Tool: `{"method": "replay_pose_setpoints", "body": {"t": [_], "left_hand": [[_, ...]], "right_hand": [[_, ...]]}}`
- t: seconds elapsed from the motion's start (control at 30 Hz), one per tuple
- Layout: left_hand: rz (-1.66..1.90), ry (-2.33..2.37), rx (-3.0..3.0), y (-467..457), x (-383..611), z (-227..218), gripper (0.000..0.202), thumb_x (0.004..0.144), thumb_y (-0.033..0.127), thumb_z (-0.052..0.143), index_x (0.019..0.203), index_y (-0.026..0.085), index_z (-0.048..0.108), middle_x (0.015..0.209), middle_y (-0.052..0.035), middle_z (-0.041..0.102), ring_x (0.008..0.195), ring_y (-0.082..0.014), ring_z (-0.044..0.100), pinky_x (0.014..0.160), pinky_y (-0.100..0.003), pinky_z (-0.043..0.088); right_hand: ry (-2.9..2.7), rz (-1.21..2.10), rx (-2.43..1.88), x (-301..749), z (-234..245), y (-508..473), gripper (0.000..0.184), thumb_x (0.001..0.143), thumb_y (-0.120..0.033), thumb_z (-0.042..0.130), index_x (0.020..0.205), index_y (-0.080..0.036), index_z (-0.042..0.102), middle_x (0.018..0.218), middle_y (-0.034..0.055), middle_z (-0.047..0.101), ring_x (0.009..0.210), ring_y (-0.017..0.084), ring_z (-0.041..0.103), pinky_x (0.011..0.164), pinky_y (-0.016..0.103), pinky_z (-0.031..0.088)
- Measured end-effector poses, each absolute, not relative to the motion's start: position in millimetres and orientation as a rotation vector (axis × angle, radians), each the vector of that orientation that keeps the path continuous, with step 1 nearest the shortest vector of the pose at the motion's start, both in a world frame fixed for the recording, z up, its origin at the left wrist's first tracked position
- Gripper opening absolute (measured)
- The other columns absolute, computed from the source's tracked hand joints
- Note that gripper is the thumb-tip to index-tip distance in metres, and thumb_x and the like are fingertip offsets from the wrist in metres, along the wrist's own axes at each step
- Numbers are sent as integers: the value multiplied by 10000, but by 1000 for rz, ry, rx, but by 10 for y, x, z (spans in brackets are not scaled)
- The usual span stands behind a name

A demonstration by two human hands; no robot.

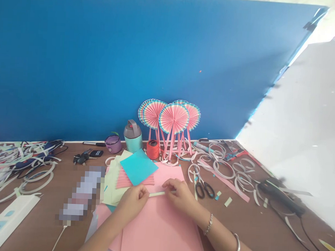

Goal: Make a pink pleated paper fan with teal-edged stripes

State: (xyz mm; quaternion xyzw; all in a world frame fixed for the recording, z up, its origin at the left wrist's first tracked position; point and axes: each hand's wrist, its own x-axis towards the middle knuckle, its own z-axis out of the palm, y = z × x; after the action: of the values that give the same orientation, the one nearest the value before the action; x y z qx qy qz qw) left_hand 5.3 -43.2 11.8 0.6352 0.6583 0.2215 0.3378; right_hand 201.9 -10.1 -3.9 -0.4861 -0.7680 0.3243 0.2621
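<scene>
My left hand point(133, 200) is closed in a pinch at one end of a narrow pale paper strip point(156, 194). At the strip's other end, the fingers of my right hand point(179, 192) are bent and closed over it, partly hiding it. The strip lies across a stack of pink paper sheets point(163, 229). Just beyond my hands, a turquoise paper square point(138, 167) rests on a pleated pink paper point(123, 180) and pale green sheets point(111, 189). Black-handled scissors point(205, 190) are to the right of my right hand.
Several round pink folded-paper fans point(173, 119) stand against the blue panel point(103, 63). A red thread spool point(152, 150), a turquoise flask point(133, 138) and a purple pot point(113, 144) are at the back. Curled paper scraps point(223, 168) lie right; a power strip point(10, 222) is left.
</scene>
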Motion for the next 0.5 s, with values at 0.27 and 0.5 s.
{"method": "replay_pose_setpoints", "body": {"t": [0.27,0.5], "left_hand": [[471,1833,1801,-474,91,139,188,780,146,412,618,212,481,530,40,460,549,-143,458,522,-252,205],[412,1851,1863,-468,124,63,169,806,148,406,679,211,498,596,14,547,578,-155,513,524,-252,217]], "right_hand": [[-2168,746,-1401,2023,-33,-104,267,706,-82,499,889,-204,650,767,23,638,755,173,557,744,304,345],[-2187,751,-1479,2016,-15,-106,311,665,-68,486,901,-203,638,731,9,612,745,167,533,733,288,300]]}}
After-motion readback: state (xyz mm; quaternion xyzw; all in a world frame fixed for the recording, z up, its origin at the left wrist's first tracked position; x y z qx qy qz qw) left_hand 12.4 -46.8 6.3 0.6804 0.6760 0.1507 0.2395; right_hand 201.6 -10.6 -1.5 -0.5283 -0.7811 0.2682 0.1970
